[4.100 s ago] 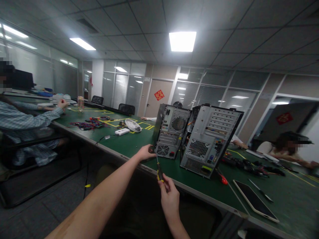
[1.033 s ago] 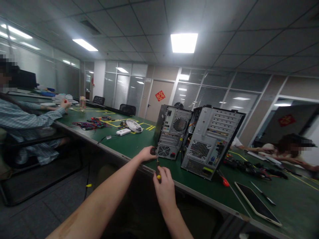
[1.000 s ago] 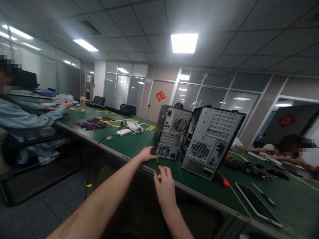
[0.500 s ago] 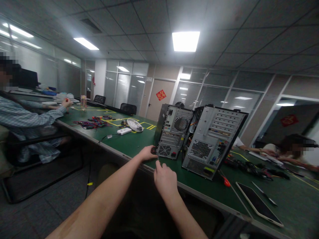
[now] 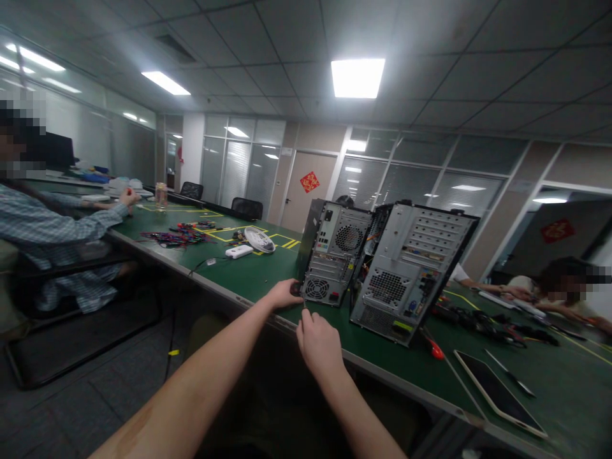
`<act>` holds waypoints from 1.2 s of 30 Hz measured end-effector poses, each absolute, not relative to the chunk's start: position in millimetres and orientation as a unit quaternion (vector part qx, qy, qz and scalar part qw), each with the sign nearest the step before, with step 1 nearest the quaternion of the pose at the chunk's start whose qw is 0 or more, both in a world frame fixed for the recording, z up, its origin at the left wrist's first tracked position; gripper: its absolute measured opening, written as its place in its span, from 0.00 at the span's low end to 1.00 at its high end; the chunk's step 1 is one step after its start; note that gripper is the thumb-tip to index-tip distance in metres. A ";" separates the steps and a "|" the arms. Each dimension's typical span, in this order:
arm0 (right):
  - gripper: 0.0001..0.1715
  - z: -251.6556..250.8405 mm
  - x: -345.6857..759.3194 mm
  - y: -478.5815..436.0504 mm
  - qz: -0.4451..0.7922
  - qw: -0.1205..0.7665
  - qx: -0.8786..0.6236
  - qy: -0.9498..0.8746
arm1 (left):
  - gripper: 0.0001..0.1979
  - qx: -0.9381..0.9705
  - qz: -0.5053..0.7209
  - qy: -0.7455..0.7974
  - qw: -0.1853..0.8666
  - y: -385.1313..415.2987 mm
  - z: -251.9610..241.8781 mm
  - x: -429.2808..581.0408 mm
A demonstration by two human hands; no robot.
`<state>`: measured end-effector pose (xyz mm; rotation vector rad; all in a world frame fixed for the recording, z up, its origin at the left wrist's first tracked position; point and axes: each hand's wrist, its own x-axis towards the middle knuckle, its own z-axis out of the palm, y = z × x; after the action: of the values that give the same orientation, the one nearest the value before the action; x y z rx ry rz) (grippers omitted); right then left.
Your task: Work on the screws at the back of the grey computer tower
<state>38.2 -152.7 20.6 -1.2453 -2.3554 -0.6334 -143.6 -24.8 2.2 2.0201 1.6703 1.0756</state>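
Observation:
A computer case [image 5: 329, 255] stands upright on the green table with its back panel, fan grille and ports facing me. At its lower left corner, my left hand [image 5: 285, 294] is closed against the case's edge. A dark patch lies by those fingertips, too small to make out. Just below that corner, my right hand [image 5: 319, 335] is closed around a screwdriver [image 5: 305, 305]. Only its thin shaft shows, pointing up at the case's bottom edge; the handle is hidden in my fingers. A second, larger computer case [image 5: 389, 274] stands close on the right.
Bundled cables [image 5: 176, 236], a white device [image 5: 239, 252] and a white oval object [image 5: 259, 240] lie left. Right of the cases are a red-ended tool [image 5: 435, 349], a tablet [image 5: 500, 392], a thin metal tool [image 5: 509, 373] and black cables [image 5: 488, 322]. People sit at both sides.
My right hand has shifted very slightly to the right with the screwdriver. The left hand keeps its place at the case corner. The view has moved a little.

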 end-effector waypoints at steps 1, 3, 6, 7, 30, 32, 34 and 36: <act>0.07 18.3 40.1 -152.3 -0.225 0.208 -0.446 -0.841 | 0.35 0.704 0.376 0.582 0.155 -24.7 2.0 -143.5; 0.07 13.3 43.5 -151.1 -0.222 0.220 -0.448 -0.838 | 0.35 0.703 0.377 0.582 0.158 -24.6 1.7 -143.4; 0.08 5.1 48.1 -149.6 -0.218 0.237 -0.452 -0.832 | 0.35 0.700 0.382 0.581 0.163 -24.9 1.7 -143.3; 0.09 2.6 49.4 -149.2 -0.217 0.242 -0.452 -0.830 | 0.35 0.700 0.383 0.580 0.163 -25.1 1.7 -143.3; 0.11 1.2 50.0 -149.8 -0.197 0.250 -0.459 -0.829 | 0.35 0.702 0.390 0.573 0.165 -22.6 -0.7 -143.7; 0.10 1.1 49.2 -149.7 -0.186 0.263 -0.461 -0.827 | 0.36 0.702 0.390 0.573 0.163 -22.1 -1.1 -144.1; 0.09 -0.3 48.5 -149.2 -0.171 0.279 -0.463 -0.824 | 0.36 0.702 0.391 0.573 0.160 -21.5 -1.5 -144.4; 0.09 -2.1 47.7 -148.7 -0.149 0.297 -0.465 -0.820 | 0.36 0.704 0.390 0.572 0.157 -20.8 -2.1 -144.8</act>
<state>47.7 -148.7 -2.1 -1.2358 -2.1810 -0.3972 -144.8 -20.8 -2.1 2.0153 1.6371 1.1168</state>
